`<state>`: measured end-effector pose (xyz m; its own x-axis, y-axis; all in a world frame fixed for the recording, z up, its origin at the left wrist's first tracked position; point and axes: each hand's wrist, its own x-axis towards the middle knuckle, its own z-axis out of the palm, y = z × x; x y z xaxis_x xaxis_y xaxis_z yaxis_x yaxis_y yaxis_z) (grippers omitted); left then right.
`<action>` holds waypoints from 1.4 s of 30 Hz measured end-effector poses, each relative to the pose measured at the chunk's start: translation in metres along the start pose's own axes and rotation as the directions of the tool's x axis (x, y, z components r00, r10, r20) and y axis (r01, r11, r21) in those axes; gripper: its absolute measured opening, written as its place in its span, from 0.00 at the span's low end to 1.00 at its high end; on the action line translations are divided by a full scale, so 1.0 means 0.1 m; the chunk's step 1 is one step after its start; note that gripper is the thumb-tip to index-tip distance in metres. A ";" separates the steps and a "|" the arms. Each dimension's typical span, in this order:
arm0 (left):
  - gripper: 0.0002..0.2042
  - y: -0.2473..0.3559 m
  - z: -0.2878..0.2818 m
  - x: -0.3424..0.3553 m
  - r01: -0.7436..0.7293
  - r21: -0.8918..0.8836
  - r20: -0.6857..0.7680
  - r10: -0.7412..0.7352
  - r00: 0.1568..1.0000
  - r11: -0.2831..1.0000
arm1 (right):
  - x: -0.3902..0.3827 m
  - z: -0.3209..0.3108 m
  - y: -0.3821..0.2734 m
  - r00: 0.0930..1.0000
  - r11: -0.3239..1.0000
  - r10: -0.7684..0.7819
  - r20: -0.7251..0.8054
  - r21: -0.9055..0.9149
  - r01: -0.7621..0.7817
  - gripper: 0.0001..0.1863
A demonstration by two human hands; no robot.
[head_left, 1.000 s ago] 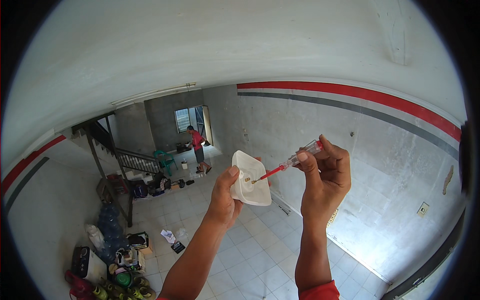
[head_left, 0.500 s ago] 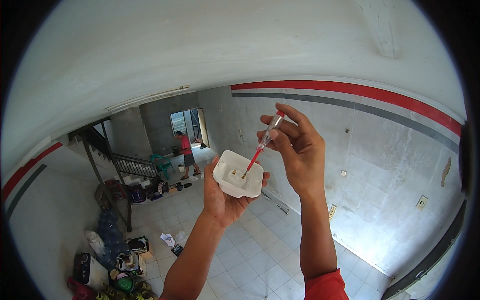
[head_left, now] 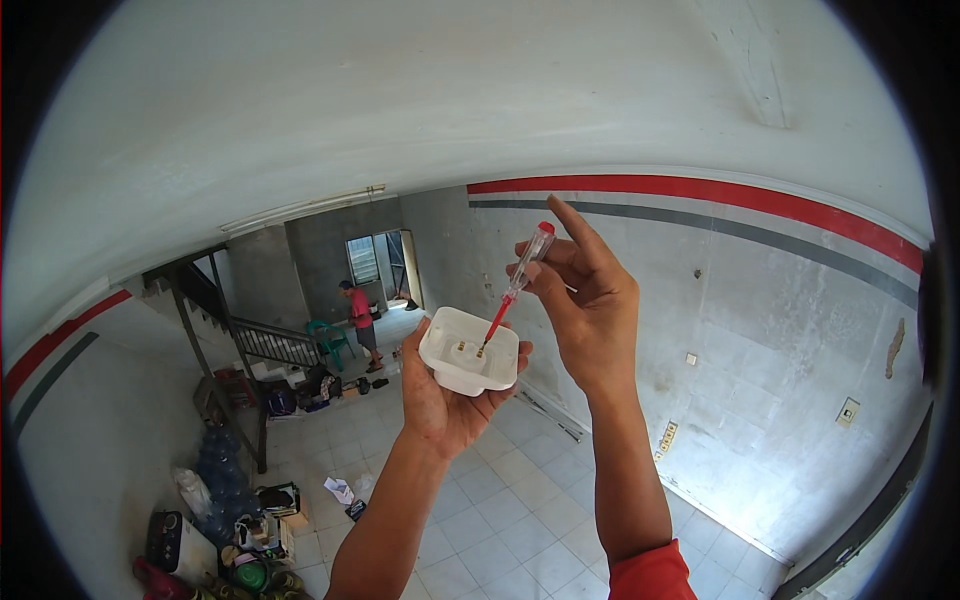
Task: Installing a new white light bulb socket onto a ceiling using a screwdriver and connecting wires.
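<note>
Head view; take white box (head_left: 465, 380) as landmark. Note it cupped from below in left hand (head_left: 440, 412), thumb and fingertips at opposite sides. Above it, red-shafted screwdriver (head_left: 522, 272) pinched in right hand (head_left: 592, 322); tip at brass terminal (head_left: 481, 352) inside, contact unclear. Judge risk: tip slip from slanted shaft, light pinch; box tilt from unbraced hold.

A head-worn fisheye looks down at close hands (head_left: 438, 412) (head_left: 597, 322).
</note>
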<state>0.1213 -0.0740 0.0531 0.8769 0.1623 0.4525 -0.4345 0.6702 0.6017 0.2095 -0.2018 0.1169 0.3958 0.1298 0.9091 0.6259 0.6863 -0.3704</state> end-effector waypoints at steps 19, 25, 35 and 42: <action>0.39 -0.02 -0.06 -0.02 -0.032 -0.090 0.090 0.040 0.995 0.995 | 0.05 0.15 0.00 0.994 0.997 0.041 0.099 0.063 -0.048 0.24; 0.37 -0.05 -0.07 -0.01 -0.049 -0.100 0.035 0.052 0.998 0.994 | 0.06 0.12 0.04 0.991 0.998 0.056 0.121 0.019 -0.058 0.24; 0.38 -0.07 -0.14 -0.01 -0.065 -0.167 0.134 0.088 0.987 0.984 | 0.04 0.15 0.03 0.990 0.996 0.074 0.124 0.031 -0.078 0.25; 0.37 -0.09 -0.19 0.01 -0.049 -0.190 0.142 0.077 0.987 0.981 | 0.08 0.17 0.05 0.993 0.991 0.060 0.103 -0.124 -0.047 0.26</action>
<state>0.1303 -0.0661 0.0356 0.8029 0.1090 0.5861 -0.4301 0.7867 0.4429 0.2045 -0.1856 0.1259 0.3614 0.2439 0.9000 0.6852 0.5851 -0.4337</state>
